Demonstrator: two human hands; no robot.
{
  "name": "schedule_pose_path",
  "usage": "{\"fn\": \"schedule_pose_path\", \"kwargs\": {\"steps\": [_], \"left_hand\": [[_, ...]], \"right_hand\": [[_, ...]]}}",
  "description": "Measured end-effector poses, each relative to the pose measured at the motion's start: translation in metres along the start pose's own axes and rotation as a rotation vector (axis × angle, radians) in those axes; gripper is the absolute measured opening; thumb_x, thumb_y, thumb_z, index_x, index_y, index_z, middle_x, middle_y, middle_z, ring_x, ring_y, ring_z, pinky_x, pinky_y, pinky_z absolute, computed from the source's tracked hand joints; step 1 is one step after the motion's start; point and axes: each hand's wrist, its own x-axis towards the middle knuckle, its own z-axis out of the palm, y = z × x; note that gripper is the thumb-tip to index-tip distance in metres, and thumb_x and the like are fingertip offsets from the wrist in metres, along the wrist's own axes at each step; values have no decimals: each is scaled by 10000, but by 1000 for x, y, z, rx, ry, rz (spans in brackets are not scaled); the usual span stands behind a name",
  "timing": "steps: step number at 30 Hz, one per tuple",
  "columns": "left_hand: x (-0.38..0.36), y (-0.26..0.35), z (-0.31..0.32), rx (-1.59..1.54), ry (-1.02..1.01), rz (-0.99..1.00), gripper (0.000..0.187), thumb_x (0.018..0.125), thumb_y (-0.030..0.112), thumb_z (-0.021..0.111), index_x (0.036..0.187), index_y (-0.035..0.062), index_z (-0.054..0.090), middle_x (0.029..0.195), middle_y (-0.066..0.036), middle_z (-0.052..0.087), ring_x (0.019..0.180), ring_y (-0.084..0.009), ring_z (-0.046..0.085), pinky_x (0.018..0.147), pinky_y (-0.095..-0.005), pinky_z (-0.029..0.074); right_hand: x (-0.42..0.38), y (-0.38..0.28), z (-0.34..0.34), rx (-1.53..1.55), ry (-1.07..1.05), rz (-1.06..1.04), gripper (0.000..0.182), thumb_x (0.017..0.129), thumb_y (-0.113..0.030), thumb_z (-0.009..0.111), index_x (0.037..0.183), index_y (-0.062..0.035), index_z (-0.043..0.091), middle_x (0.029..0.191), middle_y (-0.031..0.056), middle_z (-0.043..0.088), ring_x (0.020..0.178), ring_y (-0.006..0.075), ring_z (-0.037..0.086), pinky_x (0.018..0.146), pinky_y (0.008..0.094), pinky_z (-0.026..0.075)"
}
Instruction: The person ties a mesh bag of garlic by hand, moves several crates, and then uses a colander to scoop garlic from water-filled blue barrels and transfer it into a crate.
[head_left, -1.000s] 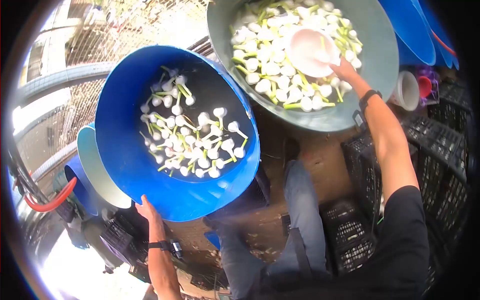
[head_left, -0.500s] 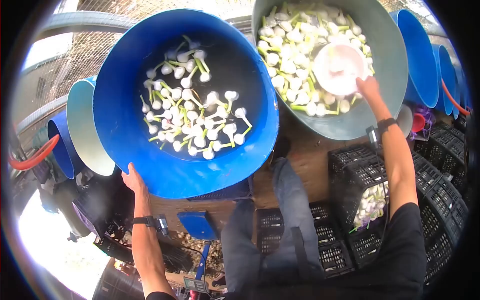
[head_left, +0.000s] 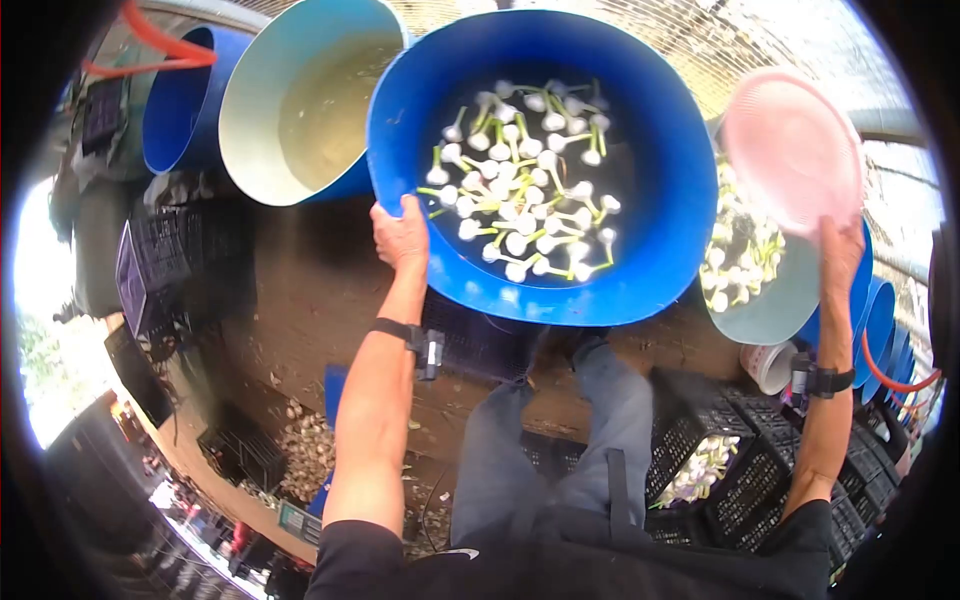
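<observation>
While my right hand (head_left: pixel 843 255) pinches the lower rim of the pink plastic bowl (head_left: pixel 790 150), I see the bowl reaching up and leftward from that grip, tilted, its broad face toward the camera. It overlaps the gray-green tub (head_left: pixel 765 318) in view; whether they touch, I cannot tell. The blue tub (head_left: pixel 560 302) lies between my hands, and my left hand (head_left: pixel 402 238) grips its left rim. Green-stemmed white bulbs (head_left: pixel 516 243) sit clustered inside, rightward of that grip and nearer the left hand. More bulbs (head_left: pixel 745 270) lie in the gray-green tub, nearer the right hand.
</observation>
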Motion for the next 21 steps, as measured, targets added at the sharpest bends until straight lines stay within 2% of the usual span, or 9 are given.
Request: {"fn": "schedule_pose_path", "kwargs": {"steps": [1,3,4,5,6,8,10,17,21], "left_hand": [[0,0,-1,-31,-4,0,554,809,502,573,1161,75,574,1029,-186,688,964,-408,652,838,-511,493],[1,1,-2,-63,0,-15,532,814,480,584,1163,79,575,1038,-181,684,958,-399,654,829,-507,493],[2,-2,0,-71,5,-21,522,815,467,591,1163,78,574,1041,-180,683,955,-396,655,824,-505,495],[1,1,-3,-68,-9,-30,508,818,441,606,1170,76,570,1047,-174,679,950,-389,656,819,-499,497],[0,2,-4,-94,-23,-24,504,819,429,618,1175,75,567,1046,-170,678,945,-386,658,818,-497,499],[2,-2,-2,-167,-8,19,504,818,411,634,1179,65,565,1045,-176,676,944,-387,659,822,-494,500],[2,-1,-1,-154,-18,-15,573,844,429,624,1238,19,556,1033,-208,690,964,-380,663,860,-455,495],[7,-1,-6,-270,-30,12,501,860,317,651,1208,-33,560,972,-208,699,883,-348,683,812,-415,519],[11,-5,-3,-330,-15,-12,496,818,355,650,1178,25,564,977,-192,682,886,-376,665,796,-452,513]], "right_hand": [[-6,-20,29,-15,-88,67,510,839,-68,630,1338,-27,534,1008,59,659,776,104,604,707,239,512],[-5,-33,116,108,-280,-57,477,826,-89,627,1287,16,566,930,61,662,758,125,597,650,274,510],[-8,-45,165,-66,-233,-109,482,818,-108,613,1286,3,579,845,84,678,703,161,609,649,314,516],[0,-32,209,-318,-154,-309,535,806,-135,594,1336,-64,560,753,132,676,668,270,645,668,392,523],[-1,-47,237,-380,-238,-316,623,779,-71,561,1393,-160,504,1137,209,656,915,383,653,858,416,519],[27,-13,307,-678,-81,-595,644,810,-51,545,1435,-171,439,1230,208,601,967,379,632,886,451,508],[43,-12,350,-688,-215,-528,649,839,-41,525,1459,-180,392,1313,201,537,968,388,620,865,490,515],[31,-37,513,-329,-599,-412,651,767,-83,597,1396,-214,490,1045,230,663,979,433,627,850,489,485],[-5,-33,546,-295,-911,-600,644,746,-68,584,1372,-206,526,1011,226,672,876,410,653,800,478,502]]}}
